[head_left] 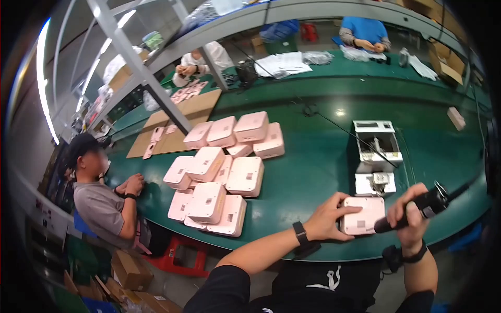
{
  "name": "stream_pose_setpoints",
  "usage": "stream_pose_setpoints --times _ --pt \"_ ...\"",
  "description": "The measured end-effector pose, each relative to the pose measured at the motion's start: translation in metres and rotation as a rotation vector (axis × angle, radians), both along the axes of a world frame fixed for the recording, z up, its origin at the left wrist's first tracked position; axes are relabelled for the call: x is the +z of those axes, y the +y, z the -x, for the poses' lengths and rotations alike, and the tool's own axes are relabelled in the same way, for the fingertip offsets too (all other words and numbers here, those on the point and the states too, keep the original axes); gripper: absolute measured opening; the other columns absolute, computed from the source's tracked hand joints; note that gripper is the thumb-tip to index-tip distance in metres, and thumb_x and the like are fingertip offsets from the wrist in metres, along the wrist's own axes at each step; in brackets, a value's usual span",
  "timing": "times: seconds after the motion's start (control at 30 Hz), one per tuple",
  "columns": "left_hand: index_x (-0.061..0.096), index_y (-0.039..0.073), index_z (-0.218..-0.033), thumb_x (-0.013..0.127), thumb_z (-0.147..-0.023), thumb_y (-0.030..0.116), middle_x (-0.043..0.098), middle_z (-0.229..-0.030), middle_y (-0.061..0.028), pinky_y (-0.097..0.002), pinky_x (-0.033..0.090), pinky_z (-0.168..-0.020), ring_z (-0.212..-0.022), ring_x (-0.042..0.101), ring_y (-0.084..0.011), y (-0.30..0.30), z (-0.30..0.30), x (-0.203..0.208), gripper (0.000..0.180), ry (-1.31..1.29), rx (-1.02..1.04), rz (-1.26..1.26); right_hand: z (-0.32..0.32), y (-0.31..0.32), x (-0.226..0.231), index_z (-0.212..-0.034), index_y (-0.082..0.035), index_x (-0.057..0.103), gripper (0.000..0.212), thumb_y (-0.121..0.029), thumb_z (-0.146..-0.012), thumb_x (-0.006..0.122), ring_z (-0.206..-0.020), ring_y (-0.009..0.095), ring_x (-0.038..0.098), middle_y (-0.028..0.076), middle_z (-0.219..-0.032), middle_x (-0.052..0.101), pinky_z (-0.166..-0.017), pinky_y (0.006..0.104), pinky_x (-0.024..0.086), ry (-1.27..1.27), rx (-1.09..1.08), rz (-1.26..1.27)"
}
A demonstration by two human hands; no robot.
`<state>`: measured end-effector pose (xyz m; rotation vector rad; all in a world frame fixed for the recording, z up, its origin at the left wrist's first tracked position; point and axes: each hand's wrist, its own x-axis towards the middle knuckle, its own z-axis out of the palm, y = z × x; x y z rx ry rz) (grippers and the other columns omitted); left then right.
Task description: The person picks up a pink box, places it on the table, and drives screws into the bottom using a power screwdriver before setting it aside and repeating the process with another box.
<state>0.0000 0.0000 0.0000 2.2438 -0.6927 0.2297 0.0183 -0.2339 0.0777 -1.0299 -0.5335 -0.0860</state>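
Observation:
A pale pink plastic box with rounded corners and a small vent grille lies near the front edge of the green table. My left hand grips its left side, thumb at the near edge and fingers over the top. Wrapped in my right hand is a black electric screwdriver, held aslant, its tip end down at the box's right near corner. Whether the bit touches a screw is too small to tell. Just beyond the box stands a white open-topped machine with a metal mechanism at its front.
Stacked pink boxes fill the table left of centre. A cardboard sheet with small pink parts lies farther back. One person sits at the left; two others work across the table. A black cable hangs over the machine.

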Motion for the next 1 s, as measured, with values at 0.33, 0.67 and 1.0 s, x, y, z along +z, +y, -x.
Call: stream_pose_setpoints --times 0.33,0.67,1.0 --pt "0.058 0.021 -0.133 0.091 -0.060 0.033 0.041 -0.133 -0.0157 -0.0419 0.048 -0.100 -0.117 0.052 -0.0356 -0.036 0.013 -0.001 0.081 0.085 -0.027 0.166 -0.023 -0.096 0.024 -0.102 -0.007 0.045 0.016 -0.021 -0.100 0.052 -0.056 0.009 0.043 0.001 -0.070 0.044 -0.055 0.0221 0.038 -0.014 -0.322 0.242" --pt "0.054 0.021 -0.135 0.091 -0.059 0.035 0.038 -0.136 -0.0175 -0.0449 0.046 -0.101 -0.123 0.047 -0.0386 -0.037 0.020 -0.018 0.086 0.124 -0.037 0.224 -0.055 -0.126 -0.031 -0.109 -0.007 0.048 0.018 -0.017 -0.097 0.057 -0.059 0.008 0.041 0.000 -0.072 0.042 -0.056 0.0227 0.037 0.095 -0.323 0.293" --pt "0.054 0.019 -0.134 0.092 -0.054 0.031 0.038 -0.136 -0.0182 -0.0449 0.046 -0.100 -0.122 0.048 -0.0400 -0.030 0.015 -0.016 0.089 0.101 -0.045 0.212 -0.063 -0.113 -0.029 -0.108 -0.007 0.048 0.020 -0.019 -0.097 0.058 -0.057 0.007 0.039 -0.002 -0.070 0.040 -0.053 0.0225 0.035 0.103 -0.272 0.285"
